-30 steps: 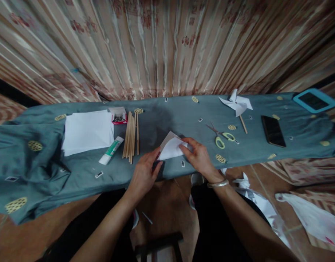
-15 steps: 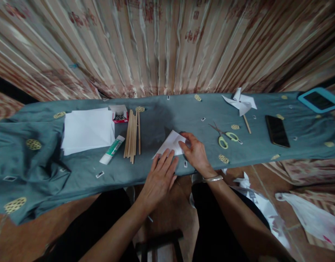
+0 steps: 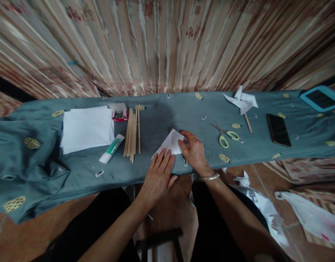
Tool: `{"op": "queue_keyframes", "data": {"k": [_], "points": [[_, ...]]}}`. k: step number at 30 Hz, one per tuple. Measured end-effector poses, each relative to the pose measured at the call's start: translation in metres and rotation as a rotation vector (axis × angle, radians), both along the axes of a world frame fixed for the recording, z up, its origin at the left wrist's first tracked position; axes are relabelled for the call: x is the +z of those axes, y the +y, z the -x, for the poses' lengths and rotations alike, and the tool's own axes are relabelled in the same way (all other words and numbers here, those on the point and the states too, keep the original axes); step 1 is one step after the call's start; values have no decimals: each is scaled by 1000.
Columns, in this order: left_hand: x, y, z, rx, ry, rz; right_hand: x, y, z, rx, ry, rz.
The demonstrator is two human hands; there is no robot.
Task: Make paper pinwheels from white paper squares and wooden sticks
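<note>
A white sheet of paper (image 3: 170,141), folded into a triangle, lies on the cloth-covered table in front of me. My left hand (image 3: 158,174) rests flat with its fingertips on the paper's front edge, fingers stretched out. At the paper's right corner, my right hand (image 3: 194,151) curls its thumb and fingers around it; that corner is partly hidden. A pair of scissors (image 3: 224,135) with light green handles lies open to the right of my right hand. Left of the paper are several wooden sticks (image 3: 132,134) side by side.
A stack of white paper (image 3: 87,127), a glue stick (image 3: 111,148) and a small red box (image 3: 119,113) of metal bits are on the left. A paper pinwheel (image 3: 242,102), a phone (image 3: 278,130) and a blue-framed tablet (image 3: 322,98) lie right. Paper scraps (image 3: 261,203) are on the floor.
My left hand has slid slightly toward me and left along the paper's front edge. My right hand stays at the right corner. The view has shifted a little.
</note>
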State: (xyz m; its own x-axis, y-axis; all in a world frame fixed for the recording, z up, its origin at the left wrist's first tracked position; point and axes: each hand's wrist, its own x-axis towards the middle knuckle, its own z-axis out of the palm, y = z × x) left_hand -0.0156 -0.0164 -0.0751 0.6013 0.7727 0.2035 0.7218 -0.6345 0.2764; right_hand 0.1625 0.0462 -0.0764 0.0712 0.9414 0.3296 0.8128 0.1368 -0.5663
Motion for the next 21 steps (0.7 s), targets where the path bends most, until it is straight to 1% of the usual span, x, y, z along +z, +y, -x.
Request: {"op": "queue_keyframes", "data": {"k": [8,16,21], "points": [[-1,1,1,0,17,13,-3,0,2,13,-61,-41],[-2,1,2,-5,29,20,-4,1,1,33,-72,-89],[-2,1,2,-8,51,15,-5,2,-3,68,-70,-84]]}}
